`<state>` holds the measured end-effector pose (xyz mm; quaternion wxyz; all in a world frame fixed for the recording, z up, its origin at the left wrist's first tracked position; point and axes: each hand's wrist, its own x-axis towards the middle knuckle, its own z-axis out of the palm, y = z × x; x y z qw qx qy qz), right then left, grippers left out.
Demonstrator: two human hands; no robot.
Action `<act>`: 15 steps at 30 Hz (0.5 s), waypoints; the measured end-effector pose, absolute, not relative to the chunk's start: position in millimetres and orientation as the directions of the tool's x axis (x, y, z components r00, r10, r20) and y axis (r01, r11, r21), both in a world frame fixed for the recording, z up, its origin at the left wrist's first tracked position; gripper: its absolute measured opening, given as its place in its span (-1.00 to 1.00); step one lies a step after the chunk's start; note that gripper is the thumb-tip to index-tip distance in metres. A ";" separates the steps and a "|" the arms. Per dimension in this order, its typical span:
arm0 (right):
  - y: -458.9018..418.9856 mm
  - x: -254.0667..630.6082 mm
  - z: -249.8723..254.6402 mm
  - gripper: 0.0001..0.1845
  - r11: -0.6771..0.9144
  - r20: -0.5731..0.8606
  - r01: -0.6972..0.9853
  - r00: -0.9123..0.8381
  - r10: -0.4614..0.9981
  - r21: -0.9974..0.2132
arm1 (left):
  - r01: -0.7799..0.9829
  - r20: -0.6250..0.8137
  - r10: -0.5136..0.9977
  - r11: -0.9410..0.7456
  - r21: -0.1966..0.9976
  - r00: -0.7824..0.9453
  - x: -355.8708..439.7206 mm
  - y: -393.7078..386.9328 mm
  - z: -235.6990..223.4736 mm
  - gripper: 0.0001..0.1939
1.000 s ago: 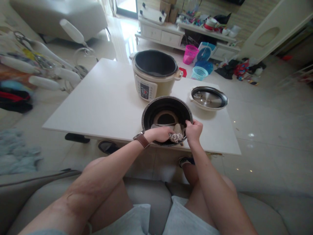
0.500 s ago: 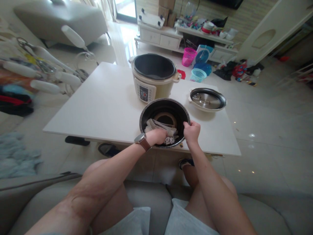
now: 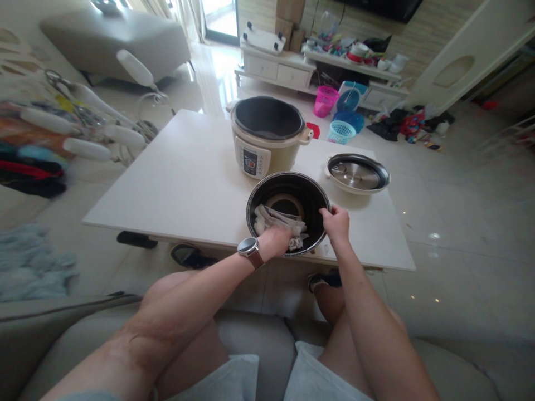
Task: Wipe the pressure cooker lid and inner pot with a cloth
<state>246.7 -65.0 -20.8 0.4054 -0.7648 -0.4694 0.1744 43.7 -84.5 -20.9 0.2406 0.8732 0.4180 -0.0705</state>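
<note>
A black inner pot point(image 3: 311, 192) is tilted toward me at the table's near edge. My right hand point(image 3: 336, 224) grips its right rim, thumb inside and fingers outside. Inside the pot, my left hand point(image 3: 276, 240) is closed on a pale, crumpled cloth point(image 3: 281, 219) that lies against the lower inner wall; its fingertips are partly hidden. Just behind stands the electric pressure cooker point(image 3: 270, 139), lidless, its control panel facing me. To the right, the cooker's lid point(image 3: 357, 174) rests upside down, metal inner side up.
The white table point(image 3: 184, 178) carries the cooker and lid. Beyond it are a pink basket point(image 3: 325, 101), a light blue basket point(image 3: 341, 132) and a cluttered TV cabinet point(image 3: 278, 73). A chandelier-like fixture with white tubes point(image 3: 86, 149) stands left of the table.
The whole view has shifted slightly, so everything appears a little further right and lower. My left hand stays on the cloth in the pot; my right still holds the rim.
</note>
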 end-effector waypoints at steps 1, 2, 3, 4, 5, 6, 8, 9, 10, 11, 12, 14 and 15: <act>-64.3 248.4 -18.1 -0.67 -0.217 0.131 0.590 0.490 0.862 -0.778 | 0.761 -0.323 0.692 -0.545 0.352 0.645 43.5 -85.7 -21.6 -0.68; -63.8 249.9 -15.3 -0.68 -0.199 0.153 0.603 0.480 0.864 -0.772 | 0.757 -0.317 0.689 -0.556 0.344 0.651 43.1 -86.5 -22.4 -0.68; -63.4 251.2 -12.7 -0.68 -0.179 0.176 0.616 0.470 0.865 -0.767 | 0.752 -0.311 0.687 -0.567 0.335 0.657 42.7 -86.8 -23.3 -0.67; -63.1 252.4 -10.7 -0.68 -0.162 0.195 0.627 0.460 0.866 -0.762 | 0.747 -0.305 0.684 -0.578 0.328 0.663 42.2 -86.9 -23.9 -0.67; -62.9 253.3 -9.2 -0.67 -0.149 0.207 0.633 0.453 0.867 -0.760 | 0.744 -0.303 0.681 -0.585 0.321 0.666 41.8 -86.8 -24.4 -0.66; -62.8 254.0 -8.6 -0.66 -0.140 0.210 0.633 0.446 0.870 -0.762 | 0.742 -0.305 0.678 -0.590 0.316 0.669 41.5 -86.6 -24.5 -0.67; -62.8 254.7 -9.7 -0.67 -0.124 0.204 0.612 0.438 0.876 -0.781 | 0.742 -0.313 0.673 -0.592 0.314 0.670 41.4 -85.9 -23.8 -0.67; -62.9 254.6 -11.1 -0.69 -0.114 0.202 0.597 0.435 0.878 -0.794 | 0.743 -0.318 0.672 -0.591 0.315 0.669 41.5 -85.6 -23.1 -0.68; -63.1 254.3 -12.9 -0.71 -0.102 0.203 0.583 0.433 0.878 -0.806 | 0.743 -0.323 0.670 -0.590 0.315 0.669 41.7 -85.3 -22.2 -0.68; -63.5 253.9 -14.7 -0.74 -0.090 0.207 0.573 0.432 0.878 -0.815 | 0.742 -0.326 0.668 -0.590 0.317 0.670 41.9 -85.1 -21.2 -0.67; -63.9 253.3 -16.2 -0.77 -0.080 0.213 0.568 0.431 0.877 -0.819 | 0.742 -0.326 0.667 -0.589 0.320 0.670 42.1 -84.9 -20.3 -0.67; -64.9 251.9 -18.3 -0.79 -0.068 0.227 0.570 0.431 0.873 -0.819 | 0.747 -0.327 0.671 -0.582 0.323 0.665 42.3 -84.7 -18.5 -0.66; -65.4 251.3 -18.6 -0.79 -0.065 0.233 0.572 0.433 0.871 -0.817 | 0.750 -0.327 0.675 -0.577 0.324 0.661 42.3 -84.7 -17.9 -0.66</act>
